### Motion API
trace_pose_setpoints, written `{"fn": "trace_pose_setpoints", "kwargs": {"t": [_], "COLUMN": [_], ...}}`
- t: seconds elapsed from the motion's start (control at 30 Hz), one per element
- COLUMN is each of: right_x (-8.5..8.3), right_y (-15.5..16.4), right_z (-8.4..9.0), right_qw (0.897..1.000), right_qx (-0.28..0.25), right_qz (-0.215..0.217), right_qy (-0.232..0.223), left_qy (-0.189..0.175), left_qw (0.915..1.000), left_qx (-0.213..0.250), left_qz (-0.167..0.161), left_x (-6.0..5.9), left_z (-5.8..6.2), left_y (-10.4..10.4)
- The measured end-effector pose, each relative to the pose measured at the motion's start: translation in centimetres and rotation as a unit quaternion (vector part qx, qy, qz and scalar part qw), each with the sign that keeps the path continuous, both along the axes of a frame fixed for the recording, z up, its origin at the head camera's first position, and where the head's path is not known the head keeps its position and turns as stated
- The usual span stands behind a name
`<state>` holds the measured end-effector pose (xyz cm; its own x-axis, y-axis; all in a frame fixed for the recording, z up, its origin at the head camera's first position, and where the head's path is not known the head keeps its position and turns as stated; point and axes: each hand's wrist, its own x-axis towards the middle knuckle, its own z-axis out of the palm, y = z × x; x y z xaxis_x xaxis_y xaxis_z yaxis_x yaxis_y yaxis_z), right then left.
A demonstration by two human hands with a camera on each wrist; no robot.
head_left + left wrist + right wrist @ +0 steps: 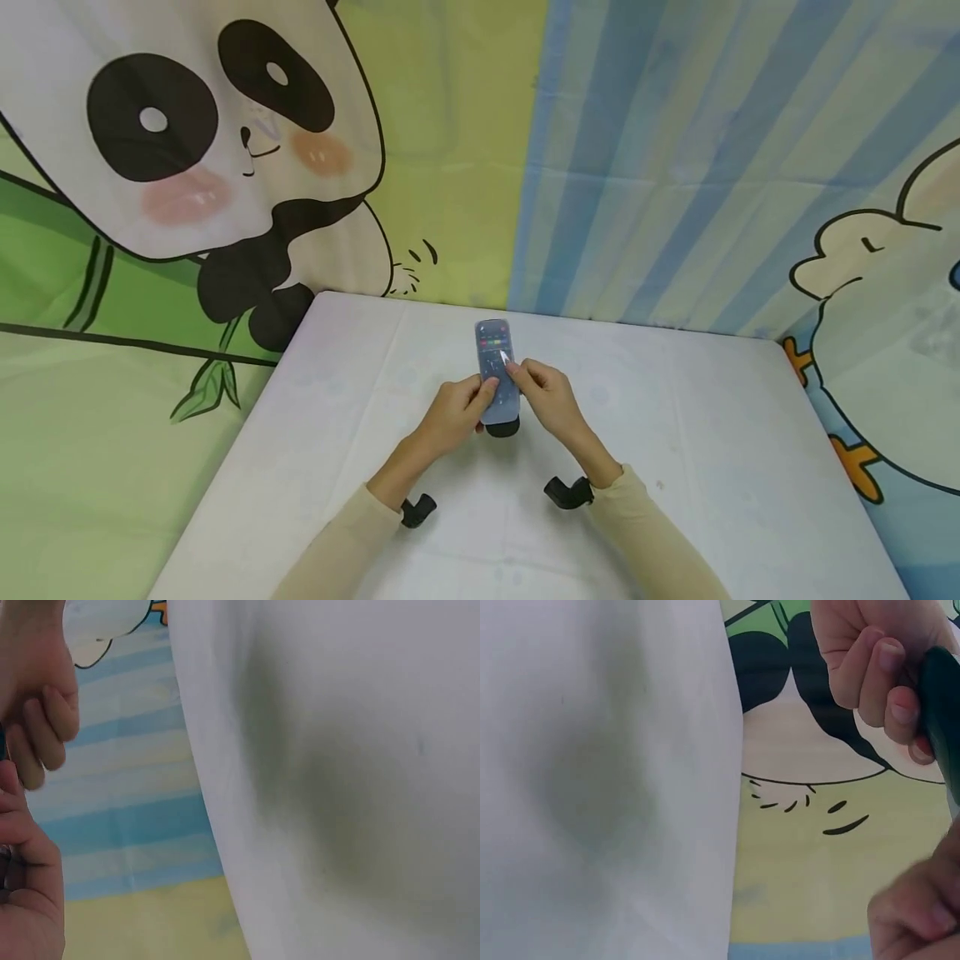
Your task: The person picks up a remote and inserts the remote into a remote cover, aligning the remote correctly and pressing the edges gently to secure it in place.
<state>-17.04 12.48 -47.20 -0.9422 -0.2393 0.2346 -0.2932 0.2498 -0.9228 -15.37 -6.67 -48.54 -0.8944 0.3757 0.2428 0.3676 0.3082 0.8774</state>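
A remote control (493, 354) in a translucent bluish cover is held up over the table, its rows of small buttons facing the head camera. Its black lower end (503, 428) pokes out below the cover. My left hand (453, 410) grips it from the left, thumb lying on the front and fingers curled behind. At the right edge my right hand (551, 400) pinches the covered remote, thumb tip on its face. From the right wrist, the remote's dark back (939, 712) shows beside the curled left fingers (891, 682). The left wrist view shows both hands at its left border, the remote mostly hidden.
Beneath the hands spreads a white-covered table (660, 417), with soft shadows on it. Printed curtains with a panda (247, 125) and blue stripes (660, 167) hang behind its far edge. A black curved mount (567, 492) sticks out at the right wrist, another (418, 510) at the left.
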Motion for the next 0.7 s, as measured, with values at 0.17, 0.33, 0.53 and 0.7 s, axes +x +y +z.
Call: {"fn": "trace_pose_setpoints", "kwargs": {"t": [0.17, 0.33, 0.53, 0.7], "right_x": [0.1, 0.0, 0.4, 0.4], "right_y": [0.8, 0.9, 1.0, 1.8], "right_z": [0.1, 0.8, 1.4, 1.3], "right_qw": [0.994, 0.979, 0.960, 0.964], "right_qx": [-0.033, -0.108, -0.165, -0.133], "right_qz": [0.098, 0.169, 0.223, 0.227], "right_qy": [-0.015, -0.028, -0.028, -0.047], "left_qy": [-0.026, -0.072, -0.081, -0.038], "left_qw": [0.9991, 0.9898, 0.9815, 0.9901], "left_qx": [0.032, 0.123, 0.173, 0.135], "left_qz": [0.010, 0.007, 0.004, 0.000], "left_x": [-0.3, -0.2, -0.5, -0.7], "left_z": [0.0, 0.3, 1.3, 1.8], "left_y": [-0.4, -0.1, 0.4, 0.5]}}
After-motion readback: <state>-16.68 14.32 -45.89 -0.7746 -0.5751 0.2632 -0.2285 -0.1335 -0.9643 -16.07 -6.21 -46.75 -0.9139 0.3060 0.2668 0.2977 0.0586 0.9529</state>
